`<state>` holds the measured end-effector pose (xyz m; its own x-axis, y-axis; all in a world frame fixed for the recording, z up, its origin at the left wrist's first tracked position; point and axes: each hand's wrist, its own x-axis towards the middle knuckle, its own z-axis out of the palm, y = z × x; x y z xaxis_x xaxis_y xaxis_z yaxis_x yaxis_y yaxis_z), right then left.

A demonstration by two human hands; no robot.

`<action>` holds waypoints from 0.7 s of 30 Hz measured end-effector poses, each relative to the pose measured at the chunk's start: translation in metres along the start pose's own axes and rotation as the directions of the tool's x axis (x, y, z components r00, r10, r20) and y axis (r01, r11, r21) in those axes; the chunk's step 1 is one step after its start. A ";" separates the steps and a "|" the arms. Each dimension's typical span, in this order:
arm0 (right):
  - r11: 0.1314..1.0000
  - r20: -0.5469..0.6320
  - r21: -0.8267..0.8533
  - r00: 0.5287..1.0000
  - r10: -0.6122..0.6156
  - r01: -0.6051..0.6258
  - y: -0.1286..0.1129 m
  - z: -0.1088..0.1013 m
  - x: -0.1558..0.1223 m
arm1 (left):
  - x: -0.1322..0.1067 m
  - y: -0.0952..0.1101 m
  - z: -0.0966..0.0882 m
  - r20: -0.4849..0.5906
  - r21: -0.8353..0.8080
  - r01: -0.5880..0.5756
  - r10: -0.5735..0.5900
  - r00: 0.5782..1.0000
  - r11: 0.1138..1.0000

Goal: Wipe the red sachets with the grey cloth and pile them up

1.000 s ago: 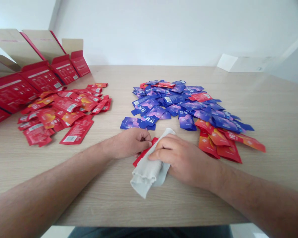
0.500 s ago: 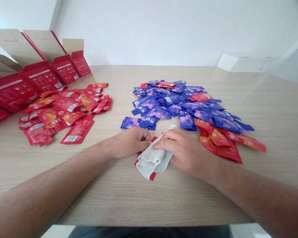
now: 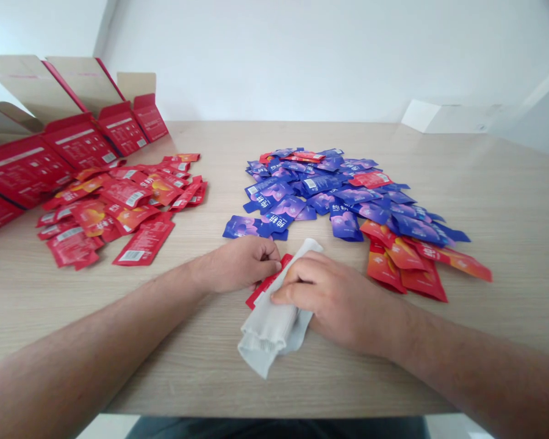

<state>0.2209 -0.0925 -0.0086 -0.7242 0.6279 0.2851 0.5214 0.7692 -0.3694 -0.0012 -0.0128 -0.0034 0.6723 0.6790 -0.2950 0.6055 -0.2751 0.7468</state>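
My left hand point(image 3: 240, 263) is closed, pinching the upper edge of a red sachet point(image 3: 266, 286) that lies flat on the wooden table point(image 3: 201, 360). My right hand point(image 3: 336, 296) is closed on a folded grey-white cloth point(image 3: 269, 332) and presses it down on the sachet, hiding most of it. The cloth's free end trails toward the table's near edge. Just beyond the hands lies a pile of blue sachets point(image 3: 324, 192), with several red-orange sachets point(image 3: 412, 262) to the right of my right hand.
A spread of red sachets point(image 3: 114, 204) covers the table's left side. Open red cartons point(image 3: 64, 140) with raised flaps stand along the left edge. A white box point(image 3: 443, 117) sits at the far right corner against the wall.
My right hand pushed the cloth up the sachet toward the blue pile, then drew it back toward me; the sachet's lower end is covered again. My left hand held still.
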 end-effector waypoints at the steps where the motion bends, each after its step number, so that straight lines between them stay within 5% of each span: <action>1: 1.000 0.012 0.005 1.000 -0.017 0.017 -0.001 0.000 0.000 | 0.000 0.000 0.000 -0.005 0.013 -0.007 0.007 1.000 1.000; 7: 0.995 -0.079 -0.005 0.992 0.097 -0.098 0.003 0.002 0.000 | -0.001 0.003 0.001 0.019 -0.078 0.050 -0.048 0.999 0.996; 12: 1.000 0.008 0.009 1.000 -0.021 0.021 -0.003 0.001 0.001 | -0.001 0.001 -0.001 -0.016 0.013 -0.008 0.009 1.000 1.000; 18: 0.994 -0.078 -0.003 0.991 0.105 -0.106 0.006 0.001 0.001 | -0.001 0.001 0.001 0.026 -0.053 0.051 -0.049 0.998 0.997; 21: 0.999 -0.047 0.006 0.998 0.051 -0.051 0.001 0.003 0.000 | -0.001 0.001 0.000 -0.004 -0.009 0.019 -0.019 1.000 1.000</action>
<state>0.2201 -0.0919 -0.0117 -0.6746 0.6711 0.3075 0.5547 0.7357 -0.3886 -0.0012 -0.0138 -0.0024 0.6589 0.6866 -0.3072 0.6146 -0.2560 0.7462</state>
